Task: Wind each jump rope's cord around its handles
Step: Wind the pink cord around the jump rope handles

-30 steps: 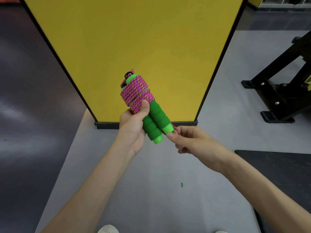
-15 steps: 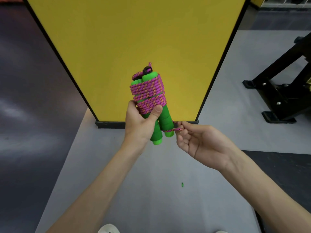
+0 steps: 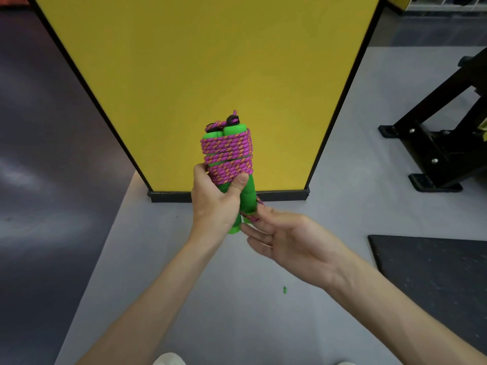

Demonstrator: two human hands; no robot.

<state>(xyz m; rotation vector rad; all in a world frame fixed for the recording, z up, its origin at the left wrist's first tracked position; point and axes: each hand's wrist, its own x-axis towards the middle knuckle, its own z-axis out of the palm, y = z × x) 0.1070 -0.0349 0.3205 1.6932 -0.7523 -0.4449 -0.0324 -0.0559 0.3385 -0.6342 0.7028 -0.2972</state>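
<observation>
Jump rope stands upright before the yellow panel; our left hand grips its foam handles below the coils. The limp cord tail (light, we judge, best pinched near its end) crosses our right hand; whether pinched, we cannot tell.

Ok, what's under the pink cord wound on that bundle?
Two green foam handles side by side, showing above, below and through gaps in the pink cord. Their middles are covered, and the left hand hides part of the lower end.
</observation>
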